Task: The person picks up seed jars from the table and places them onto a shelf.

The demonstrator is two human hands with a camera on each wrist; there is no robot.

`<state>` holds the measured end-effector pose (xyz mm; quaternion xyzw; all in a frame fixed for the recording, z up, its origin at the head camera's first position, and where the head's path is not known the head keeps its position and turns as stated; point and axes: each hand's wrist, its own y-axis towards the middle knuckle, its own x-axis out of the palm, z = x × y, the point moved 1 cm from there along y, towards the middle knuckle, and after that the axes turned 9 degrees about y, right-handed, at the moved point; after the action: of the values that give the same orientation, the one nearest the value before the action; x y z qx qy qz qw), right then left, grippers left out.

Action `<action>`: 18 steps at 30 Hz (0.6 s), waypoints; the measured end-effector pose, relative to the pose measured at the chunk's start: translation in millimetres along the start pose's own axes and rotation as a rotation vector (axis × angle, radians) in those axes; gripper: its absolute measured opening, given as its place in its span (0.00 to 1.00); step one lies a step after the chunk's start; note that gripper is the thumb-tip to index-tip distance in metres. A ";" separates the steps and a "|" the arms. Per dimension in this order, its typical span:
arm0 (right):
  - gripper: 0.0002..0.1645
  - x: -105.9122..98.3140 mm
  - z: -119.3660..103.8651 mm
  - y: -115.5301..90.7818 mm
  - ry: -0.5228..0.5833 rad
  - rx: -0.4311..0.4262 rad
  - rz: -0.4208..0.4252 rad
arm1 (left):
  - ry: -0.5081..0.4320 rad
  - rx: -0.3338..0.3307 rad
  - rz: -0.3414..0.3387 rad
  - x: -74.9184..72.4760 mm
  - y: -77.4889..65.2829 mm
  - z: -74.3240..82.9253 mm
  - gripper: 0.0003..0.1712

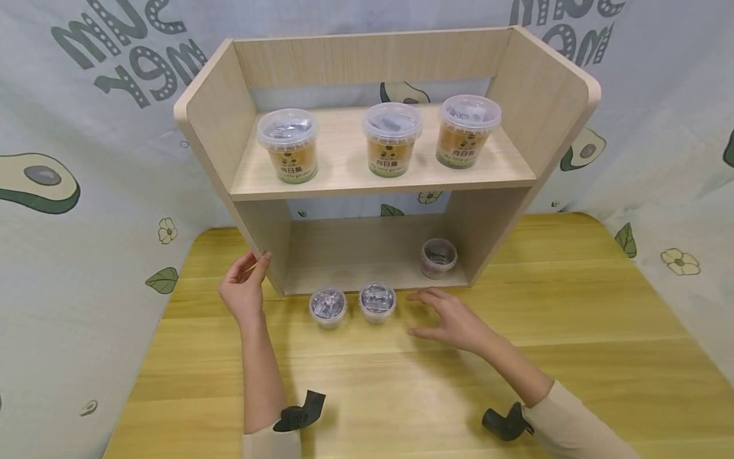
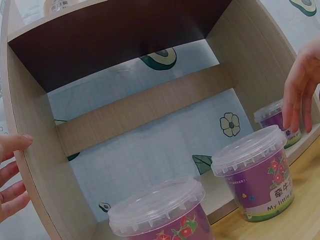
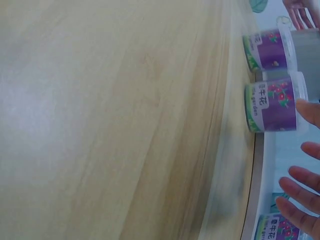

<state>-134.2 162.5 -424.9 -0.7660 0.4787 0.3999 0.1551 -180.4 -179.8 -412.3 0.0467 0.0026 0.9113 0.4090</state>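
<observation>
My left hand (image 1: 243,287) grips the front edge of the wooden shelf's (image 1: 373,185) left side panel, thumb at the edge and fingers on the outer side. Spread and holding nothing, my right hand (image 1: 455,320) is over the table, right of two lidded purple cups. These cups, the left one (image 1: 328,307) and the right one (image 1: 377,302), stand on the table at the shelf's front edge. A third purple cup (image 1: 438,258) sits inside the lower compartment, near its right wall. In the right wrist view, the right hand's fingers (image 3: 300,195) are apart, beside the purple cups.
On the upper board stand three lidded cups with orange and green labels: left (image 1: 295,156), middle (image 1: 391,150) and right (image 1: 463,143). The wooden table (image 1: 579,331) extends around the shelf. Behind it hangs a cloth (image 1: 103,210) printed with avocados and flowers.
</observation>
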 end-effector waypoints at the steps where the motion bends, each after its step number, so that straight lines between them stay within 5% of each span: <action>1: 0.34 0.5 0.1 0.3 -0.002 -0.003 -0.001 | 0.001 -0.002 -0.001 -0.1 -0.1 -0.1 0.11; 18: 0.37 4.0 -11.2 13.5 -0.099 -0.010 0.014 | -0.013 -0.015 -0.012 0.2 0.2 0.4 0.14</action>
<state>-139.6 146.4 -418.9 -0.7429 0.4737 0.4406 0.1720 -180.6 -179.8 -411.9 0.0495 -0.0068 0.9086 0.4147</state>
